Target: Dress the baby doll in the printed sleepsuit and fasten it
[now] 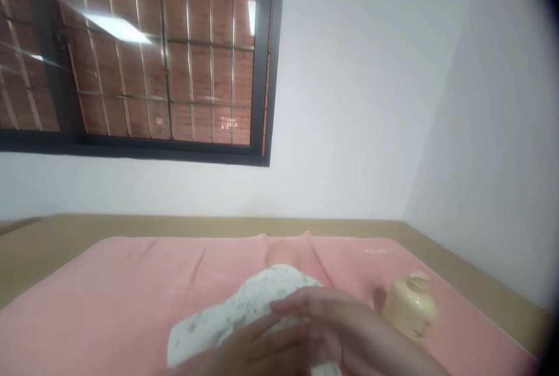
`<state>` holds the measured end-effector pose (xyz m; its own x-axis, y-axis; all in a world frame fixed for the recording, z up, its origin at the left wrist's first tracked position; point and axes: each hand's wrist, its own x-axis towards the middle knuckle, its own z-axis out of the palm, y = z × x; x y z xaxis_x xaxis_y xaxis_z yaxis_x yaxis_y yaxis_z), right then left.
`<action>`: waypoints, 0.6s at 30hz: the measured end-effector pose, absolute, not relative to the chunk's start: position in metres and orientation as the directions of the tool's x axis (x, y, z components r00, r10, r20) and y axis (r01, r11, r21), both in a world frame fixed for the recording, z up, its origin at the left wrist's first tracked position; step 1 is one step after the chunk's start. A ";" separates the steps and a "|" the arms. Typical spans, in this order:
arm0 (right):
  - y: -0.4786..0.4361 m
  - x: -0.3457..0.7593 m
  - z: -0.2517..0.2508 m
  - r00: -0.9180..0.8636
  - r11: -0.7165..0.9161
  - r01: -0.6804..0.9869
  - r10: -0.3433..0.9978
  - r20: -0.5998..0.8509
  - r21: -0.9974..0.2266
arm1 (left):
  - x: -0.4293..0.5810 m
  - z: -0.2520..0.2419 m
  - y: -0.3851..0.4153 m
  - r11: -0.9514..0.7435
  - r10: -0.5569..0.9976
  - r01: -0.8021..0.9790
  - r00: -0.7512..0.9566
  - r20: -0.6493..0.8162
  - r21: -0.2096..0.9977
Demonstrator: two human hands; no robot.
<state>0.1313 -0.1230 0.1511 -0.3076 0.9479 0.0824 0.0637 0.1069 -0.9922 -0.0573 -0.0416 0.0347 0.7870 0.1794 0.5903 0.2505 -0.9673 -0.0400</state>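
My left hand (266, 347) and my right hand (345, 320) meet at the bottom centre, fingers stretched out and overlapping. The right fingers lie over the left ones. Motion blurs both, and no object shows between them; the palms are hidden. Just beyond and partly behind my hands is a small white garment (222, 312) with a green print, one sleeve spread to the left. A small rounded, head-like shape (283, 252) shows past its neckline; whether it is a doll or a baby, I cannot tell. To the right stands a pale yellow bottle (410, 306) with a cap.
A pink mat (109, 300) with a few wrinkles lies under everything, on a tan surface (340, 227) that meets white walls (349, 102). At the upper left is a dark-framed window (262, 73) with metal bars behind its glass.
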 end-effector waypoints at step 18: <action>-0.073 0.137 0.049 -0.301 0.339 0.916 0.934 0.192 -0.214 | -0.060 0.002 0.012 -0.656 0.754 0.605 0.505 0.419 0.452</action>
<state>0.1374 -0.0730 0.0492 -0.3009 0.9341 0.1921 0.9162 0.3390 -0.2137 -0.0599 0.0122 0.0018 0.5050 0.7545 0.4192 0.6046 -0.6558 0.4520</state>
